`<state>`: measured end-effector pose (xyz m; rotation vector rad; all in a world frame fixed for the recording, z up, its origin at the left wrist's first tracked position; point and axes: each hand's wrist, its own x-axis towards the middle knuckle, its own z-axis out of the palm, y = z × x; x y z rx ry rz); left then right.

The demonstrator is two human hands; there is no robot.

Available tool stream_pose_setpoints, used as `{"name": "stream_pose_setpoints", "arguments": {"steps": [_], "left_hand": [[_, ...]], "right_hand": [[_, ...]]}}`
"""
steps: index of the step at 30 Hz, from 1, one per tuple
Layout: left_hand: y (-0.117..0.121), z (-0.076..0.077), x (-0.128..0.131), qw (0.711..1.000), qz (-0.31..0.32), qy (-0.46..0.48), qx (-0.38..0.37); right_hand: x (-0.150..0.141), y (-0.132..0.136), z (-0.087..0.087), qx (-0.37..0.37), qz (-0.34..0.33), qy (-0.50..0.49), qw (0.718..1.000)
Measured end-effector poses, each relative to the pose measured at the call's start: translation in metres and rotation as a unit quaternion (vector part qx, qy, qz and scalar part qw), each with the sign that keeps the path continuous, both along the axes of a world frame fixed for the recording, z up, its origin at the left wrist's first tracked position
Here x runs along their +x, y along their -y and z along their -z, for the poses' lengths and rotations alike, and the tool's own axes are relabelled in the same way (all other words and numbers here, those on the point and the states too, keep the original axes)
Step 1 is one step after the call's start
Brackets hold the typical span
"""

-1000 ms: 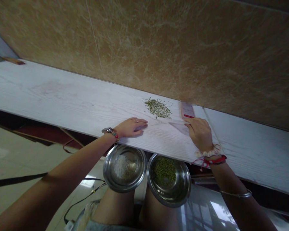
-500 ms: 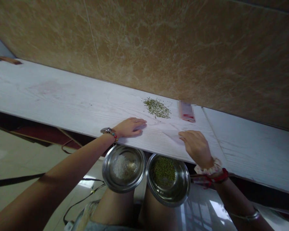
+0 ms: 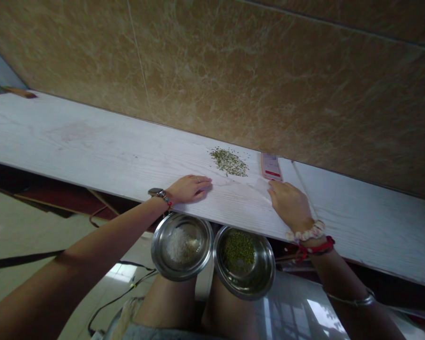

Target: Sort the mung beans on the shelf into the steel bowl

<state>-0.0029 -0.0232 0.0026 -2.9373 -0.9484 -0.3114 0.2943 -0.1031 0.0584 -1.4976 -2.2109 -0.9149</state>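
My left hand (image 3: 191, 189) lies flat on the white wood-grain counter (image 3: 127, 160), fingers extended to the right and holding nothing. On the right, my right hand (image 3: 291, 204) is closed in a pinch on a thin whitish sheet (image 3: 260, 188), hard to tell from the counter. Beyond both hands, a loose patch of small green beans (image 3: 230, 162) is spread on the counter. Two steel bowls stand at the front edge, above my thighs. The left bowl (image 3: 157, 257) contains white grains; more green beans fill part of the right bowl (image 3: 265, 278).
A phone (image 3: 270, 167) with a lit screen lies by the wall, just beyond my right hand. The brown marbled wall (image 3: 212, 71) rises along the counter's back edge. A flat brown piece (image 3: 21, 92) sits at the far left. Cables (image 3: 116, 295) trail across the floor.
My right hand has moved slightly away from me, toward the phone, with the whitish sheet in it. My left hand stays in place, and the view has shifted slightly.
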Motion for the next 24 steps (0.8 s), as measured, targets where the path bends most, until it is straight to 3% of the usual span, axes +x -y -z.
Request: {"name": "stream_pose_setpoints", "arguments": {"steps": [7, 12, 16, 20, 24], "left_hand": [[-0.001, -0.009, -0.009, 0.999, -0.008, -0.043, 0.000], [-0.008, -0.010, -0.043, 0.997, -0.033, -0.064, -0.005], [-0.010, -0.008, -0.071, 0.997, -0.054, -0.056, -0.019], [-0.012, -0.006, -0.085, 0.996, -0.062, -0.049, -0.030], [-0.013, -0.005, -0.088, 0.996, -0.067, -0.042, -0.041]], "right_hand": [[-0.049, 0.014, 0.004, -0.042, -0.080, -0.046, 0.995], [-0.066, 0.026, 0.000, -0.037, -0.124, -0.030, 0.991], [-0.064, 0.029, -0.004, -0.020, -0.151, -0.032, 0.988], [-0.044, 0.025, -0.010, 0.000, -0.115, -0.048, 0.992], [-0.014, 0.016, -0.017, -0.016, -0.008, -0.076, 0.997]]}}
